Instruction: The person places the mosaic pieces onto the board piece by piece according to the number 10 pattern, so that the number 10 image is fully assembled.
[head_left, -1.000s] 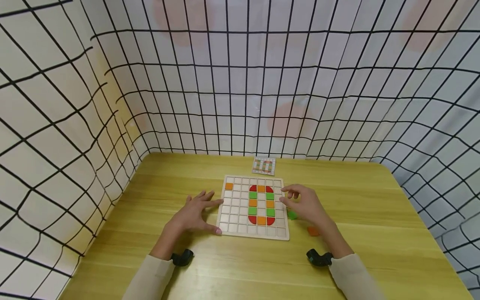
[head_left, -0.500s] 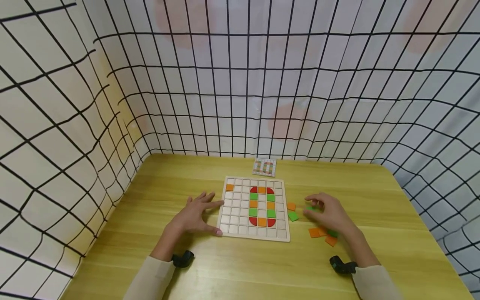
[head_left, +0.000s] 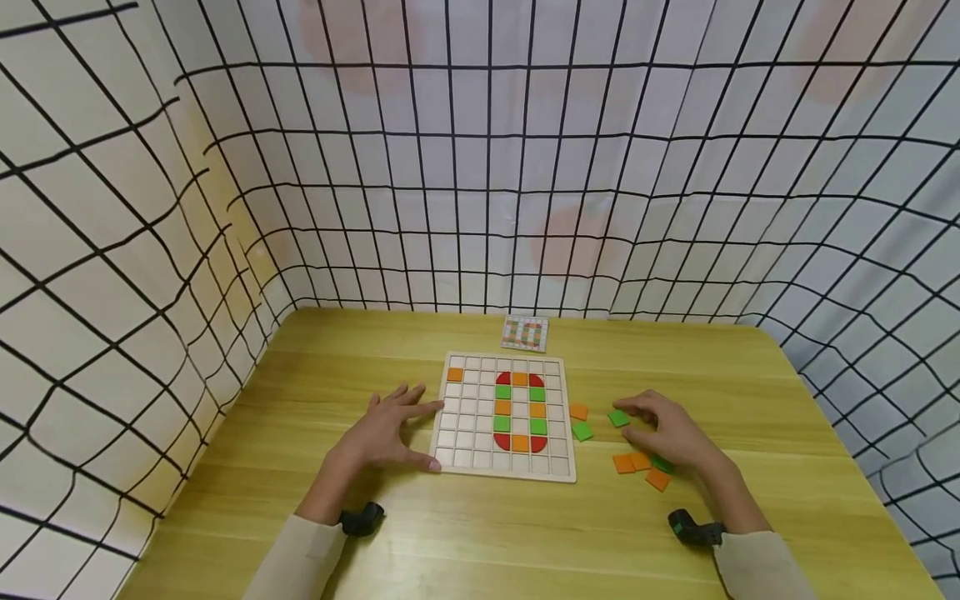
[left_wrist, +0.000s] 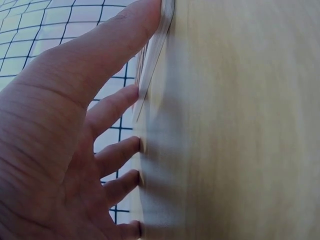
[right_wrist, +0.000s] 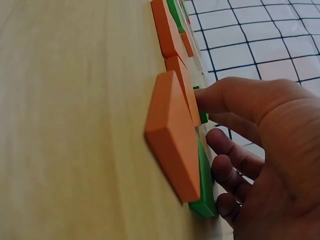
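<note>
My left hand (head_left: 381,429) is spread beside the pale gridded board (head_left: 467,427), thumb and index fingertip on its left edge. In the left wrist view its other fingertips (left_wrist: 139,145) rest on the table. On the board, red, orange and green tiles form an upright ring, and a single orange tile (head_left: 455,375) sits at upper left. My right hand (head_left: 666,431) is right of the board, thumb and index finger at opposite sides of a green square tile (head_left: 618,418). Its remaining fingers are curled above a darker green tile (head_left: 662,463) and an orange tile (head_left: 657,479).
Two more orange tiles (head_left: 624,464) lie side by side near the right hand. Another orange tile (head_left: 578,412) and a green tile (head_left: 582,431) lie along the board's right edge. A small printed pattern card (head_left: 525,333) lies behind the board. Grid-patterned walls (head_left: 487,208) enclose the table.
My right hand has moved from the board's right edge out to the loose tiles, then slightly nearer, bringing the green tile between thumb and index finger into view. The left hand stays put.
</note>
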